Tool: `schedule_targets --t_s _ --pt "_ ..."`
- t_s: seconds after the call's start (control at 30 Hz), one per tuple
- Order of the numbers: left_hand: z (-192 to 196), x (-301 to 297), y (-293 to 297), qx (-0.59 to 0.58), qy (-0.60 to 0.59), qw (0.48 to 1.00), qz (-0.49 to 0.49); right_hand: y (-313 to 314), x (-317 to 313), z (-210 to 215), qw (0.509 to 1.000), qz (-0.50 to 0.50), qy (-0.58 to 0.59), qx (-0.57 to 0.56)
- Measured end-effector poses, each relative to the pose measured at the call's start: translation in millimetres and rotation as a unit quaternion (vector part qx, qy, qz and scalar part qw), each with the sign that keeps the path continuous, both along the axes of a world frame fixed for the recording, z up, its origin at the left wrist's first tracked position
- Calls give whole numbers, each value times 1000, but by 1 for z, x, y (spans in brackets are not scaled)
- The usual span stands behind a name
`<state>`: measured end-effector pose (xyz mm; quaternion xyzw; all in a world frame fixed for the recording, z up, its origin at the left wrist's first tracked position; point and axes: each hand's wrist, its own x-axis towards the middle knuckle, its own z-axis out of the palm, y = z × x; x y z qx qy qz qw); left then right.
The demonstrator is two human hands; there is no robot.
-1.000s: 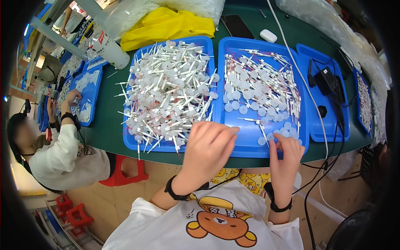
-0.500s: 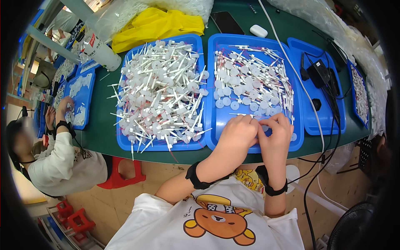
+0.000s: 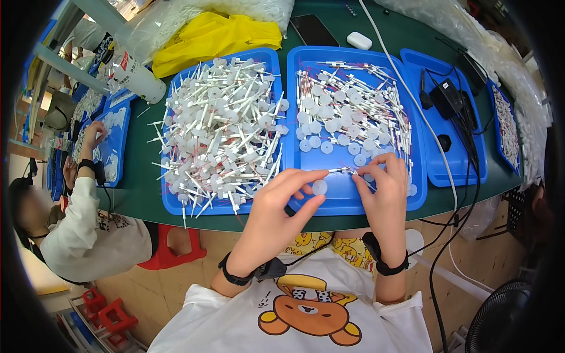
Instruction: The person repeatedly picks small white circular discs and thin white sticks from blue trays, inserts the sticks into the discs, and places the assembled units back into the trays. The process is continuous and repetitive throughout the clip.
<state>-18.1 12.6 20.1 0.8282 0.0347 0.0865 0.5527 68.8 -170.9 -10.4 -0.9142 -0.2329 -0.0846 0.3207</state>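
Over the near floor of the right-hand tray (image 3: 305, 162), smooth blue plastic with rounded corners: one slim white stick part (image 3: 339, 170), between the fingertips of both hands. Long axis nearly level, running crosswise, one end toward each hand. At the left end, forefinger tip of the left hand (image 3: 276, 203), thumb spread well away below, palm loosely opened; in that gap, one flat, round, translucent disc (image 3: 319, 187), gripped or merely lying there, cannot tell. At the right end, right hand (image 3: 385, 191), thumb and forefinger tips close together; firm hold or not, cannot tell.

Farther back, same tray: frosted discs (image 3: 332, 112) and white sticks (image 3: 403, 117) with thin red wires, many along the right wall pointing away from the body; too overlapped to count. To the left, one blue tray (image 3: 268, 57) heaped with bristling similar pieces (image 3: 223, 129), pointing every way, likewise uncountable. Behind, on the green tabletop (image 3: 138, 153): one crumpled yellow bag (image 3: 218, 35), one flat black smartphone (image 3: 313, 29), one rounded white earbud case (image 3: 359, 40).
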Motion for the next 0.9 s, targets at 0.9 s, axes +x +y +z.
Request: schedule_targets --t_s 0.9 --pt "1 -20 12 -473 62 877 -54 -8 -34 53 938 254 126 200"
